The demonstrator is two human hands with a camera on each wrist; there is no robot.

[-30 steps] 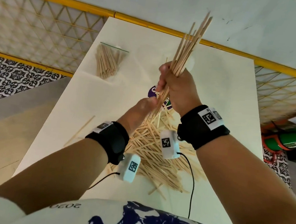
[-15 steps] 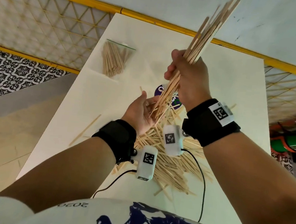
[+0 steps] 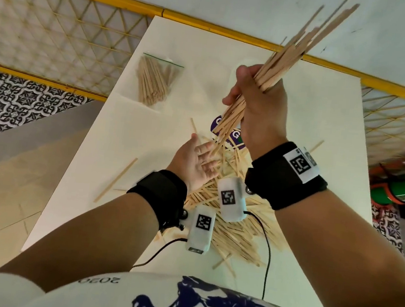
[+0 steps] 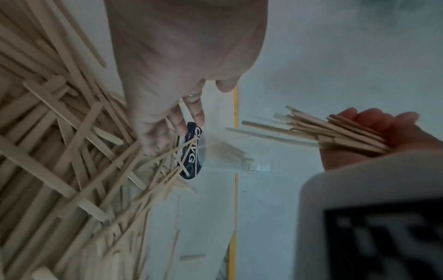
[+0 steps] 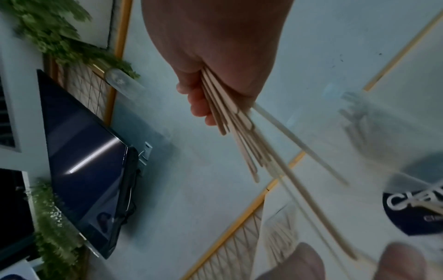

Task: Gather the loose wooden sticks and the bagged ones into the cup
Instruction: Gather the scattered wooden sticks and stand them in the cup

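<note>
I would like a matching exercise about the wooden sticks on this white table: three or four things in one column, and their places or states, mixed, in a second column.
1. clear zip bag of wooden sticks
2. bundle of wooden sticks
3. left hand
4. single wooden stick

a. gripped by the right hand
b. open, palm up
c. alone near the table's left edge
d. far left of the table

Pairs: 1-d, 2-a, 3-b, 4-c

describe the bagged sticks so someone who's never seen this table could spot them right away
Start at the white table and go to its far left corner, by the yellow lattice railing. There lies a clear zip bag of sticks, flat and on its own. Unlike the loose pile near the person or the bundle gripped in the right hand, these sticks sit inside plastic with a green strip along its top edge.
</note>
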